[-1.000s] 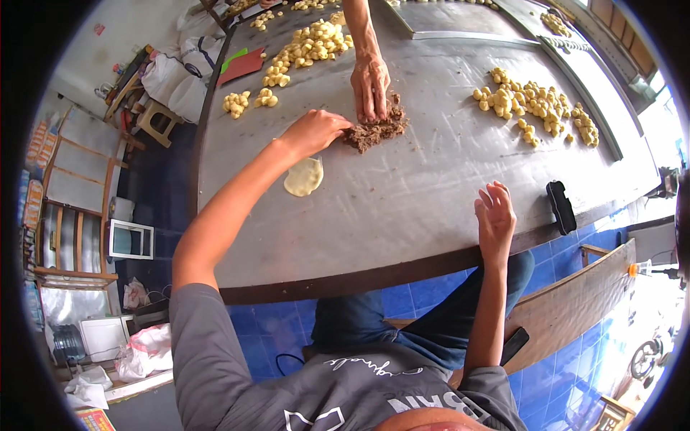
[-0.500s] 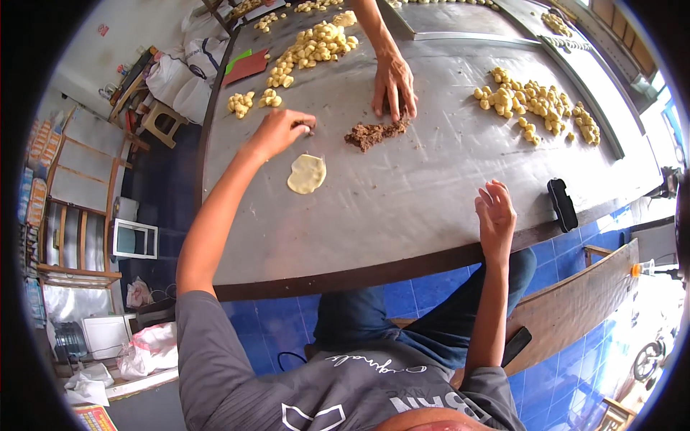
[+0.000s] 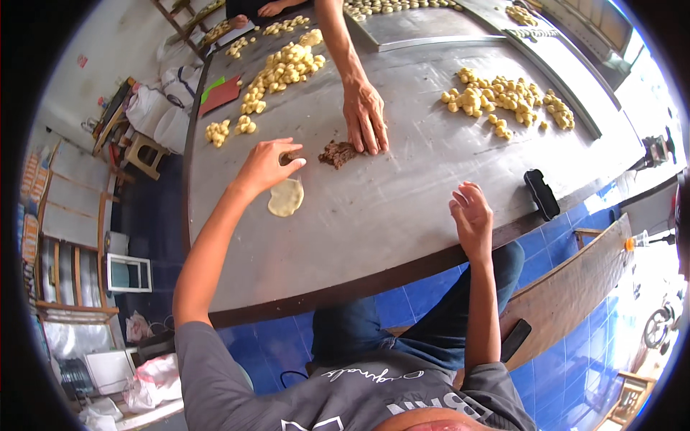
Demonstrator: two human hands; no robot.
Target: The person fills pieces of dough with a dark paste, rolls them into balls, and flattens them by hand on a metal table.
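Note:
My left hand (image 3: 266,169) is closed, thumb against fingers, around a small lump of brown filling (image 3: 290,156). It hovers just beyond a flat, pale dough round (image 3: 286,197) lying on the metal table (image 3: 359,230). To the right of that hand sits a crumbly pile of brown filling (image 3: 335,154). A co-worker's hand (image 3: 366,118) reaches in from the far side and rests at the pile's right edge. My right hand (image 3: 472,215) is raised near the front edge, fingers loosely curled and apart, with nothing visible in it.
Heaps of small yellow dough balls stand at the far left (image 3: 287,66) and right (image 3: 496,93). A red card (image 3: 221,96) lies by the left edge, a black case (image 3: 540,194) at the right front. Behind is a metal tray (image 3: 424,32). Another person's hands (image 3: 272,8) show at the back.
The view has shifted. The co-worker's hand has moved to the right side of the filling, and the pile is more bunched toward the left. My left hand has dipped slightly toward the dough round.

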